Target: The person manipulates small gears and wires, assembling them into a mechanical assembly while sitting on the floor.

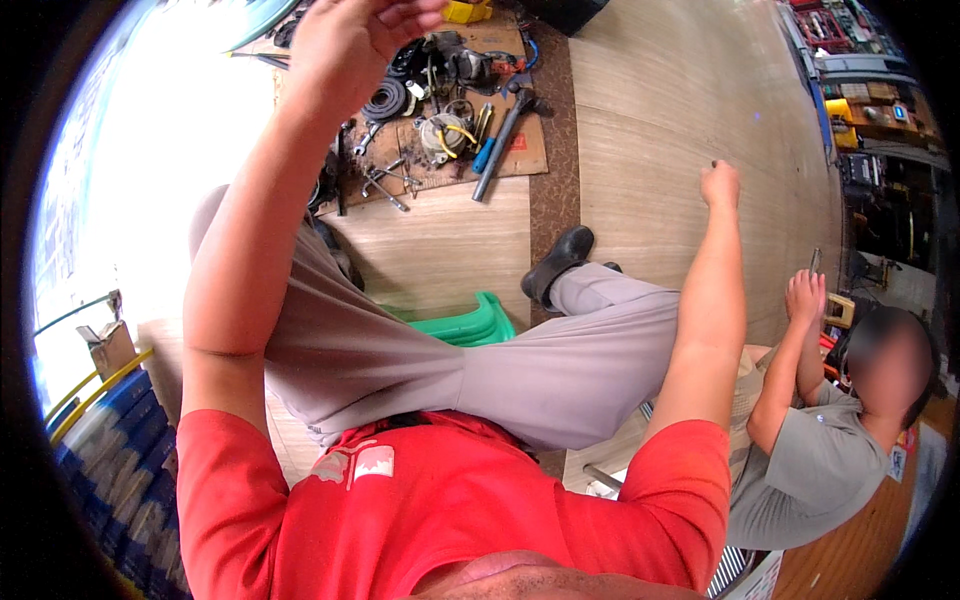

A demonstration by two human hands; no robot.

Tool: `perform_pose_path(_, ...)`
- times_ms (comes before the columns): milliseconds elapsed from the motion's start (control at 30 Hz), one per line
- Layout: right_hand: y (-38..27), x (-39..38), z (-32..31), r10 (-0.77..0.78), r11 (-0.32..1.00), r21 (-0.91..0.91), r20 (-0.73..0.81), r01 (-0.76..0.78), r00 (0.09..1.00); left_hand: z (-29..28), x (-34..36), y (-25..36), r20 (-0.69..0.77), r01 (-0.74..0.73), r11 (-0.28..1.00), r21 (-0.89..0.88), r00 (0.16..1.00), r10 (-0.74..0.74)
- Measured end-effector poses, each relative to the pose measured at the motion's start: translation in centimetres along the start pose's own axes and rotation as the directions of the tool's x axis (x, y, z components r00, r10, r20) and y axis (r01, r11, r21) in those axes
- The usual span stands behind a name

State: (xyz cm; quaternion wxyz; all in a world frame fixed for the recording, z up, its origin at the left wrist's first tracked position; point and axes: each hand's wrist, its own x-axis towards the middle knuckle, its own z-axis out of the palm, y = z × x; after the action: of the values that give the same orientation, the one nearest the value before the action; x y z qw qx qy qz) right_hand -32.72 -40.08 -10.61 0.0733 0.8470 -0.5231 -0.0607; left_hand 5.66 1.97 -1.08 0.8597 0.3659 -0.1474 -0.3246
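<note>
R hand fisted, tiny dark item atop fingertips; L hand raised.

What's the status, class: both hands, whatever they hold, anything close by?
Left hand raised, fingers loosely curled, nothing visibly held. Right hand fisted, small dark thing poking out on top. Tools on cardboard beyond; second person's hand to the right.

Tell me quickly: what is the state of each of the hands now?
Left hand: raised, fingers curled; grip cannot be told.
Right hand: closed in a fist; contents cannot be told.
</note>
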Motion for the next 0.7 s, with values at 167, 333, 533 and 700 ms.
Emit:
perform_pose_path(167, -5.7, -0.2, -1.7, -0.317, 0.946, 0.115, 0.123, 0.304, 0.94, 2.7, -1.7, -2.6, 0.054, 0.183, 0.958, 0.219, 0.978, -0.199)
perform_pose_path(333, -20.8, -9.7, -12.5, -0.486, 0.211, 0.953, -0.09, 0.217, 0.869, 3.2, -2.8, -3.7, 0.26, 0.154, 0.932, 0.327, 0.934, -0.246)
perform_pose_path(533, -26.7, -15.6, -14.0, -0.69, -0.237, 0.969, -0.219, 0.071, 0.69, 2.1, -2.7, -5.1, 0.512, 0.157, 0.954, 0.254, 0.815, -0.27)
perform_pose_path(700, -26.9, -15.7, -14.0, -0.728, -0.244, 0.967, -0.132, -0.074, 0.673, 1.5, -2.8, -5.4, 0.514, 0.159, 0.968, 0.192, 0.824, -0.238)
